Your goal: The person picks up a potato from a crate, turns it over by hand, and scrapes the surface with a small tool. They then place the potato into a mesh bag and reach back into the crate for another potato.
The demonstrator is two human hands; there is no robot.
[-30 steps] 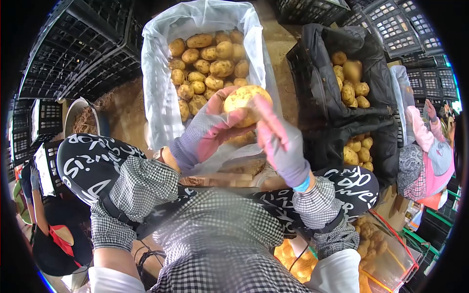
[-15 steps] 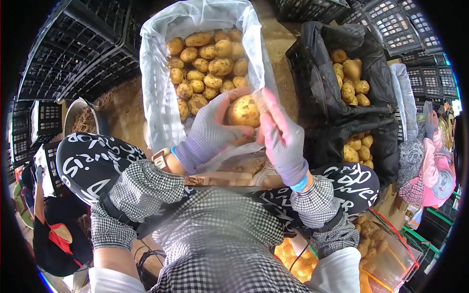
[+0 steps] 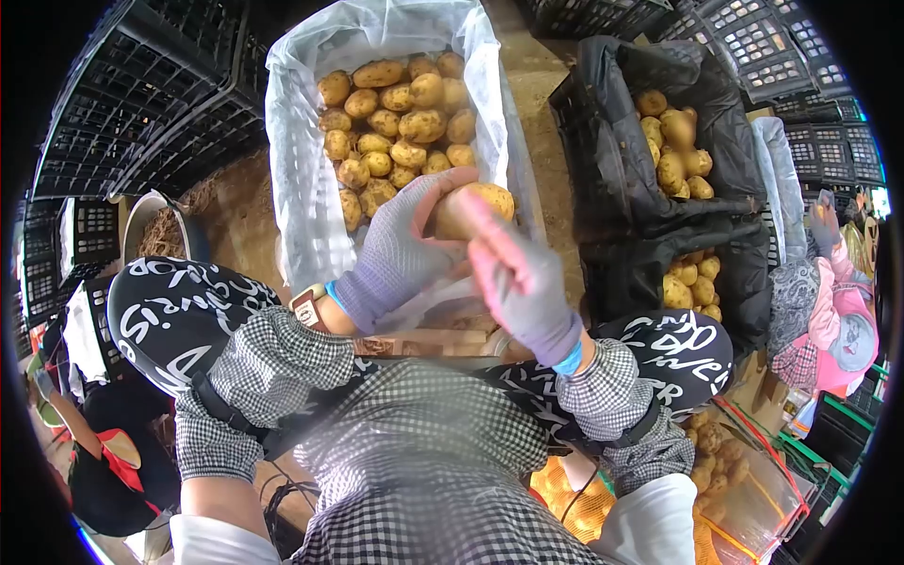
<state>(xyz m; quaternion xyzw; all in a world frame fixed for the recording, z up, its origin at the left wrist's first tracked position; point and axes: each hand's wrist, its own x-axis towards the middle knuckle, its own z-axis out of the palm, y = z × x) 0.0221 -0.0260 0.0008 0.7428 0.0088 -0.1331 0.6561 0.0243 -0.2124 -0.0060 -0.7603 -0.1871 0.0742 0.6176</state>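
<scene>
Potato [image 3: 495, 197] sits in your left hand [image 3: 400, 250], which is half-curled around it, the white-lined crate [image 3: 303, 155] stretching beyond. Your right hand [image 3: 527, 287] has just swept left across the potato — too blurred to tell its grip — so its fingers now hide more skin.

"What's shifting?"
"The right hand [image 3: 527, 287] is moving inward from half a second ago, its blurred fingers crossing the potato [image 3: 493, 197] by the pale-lined crate's [image 3: 282, 141] right edge."
"And the potato?"
"It's showing a longer outline now, less round."
"The left hand [image 3: 400, 247]?"
"It's showing more grey back, less pink than a second ago."
"Anyone else?"
"Far left, a co-worker's hand [image 3: 43, 382] is dropping lower."
</scene>
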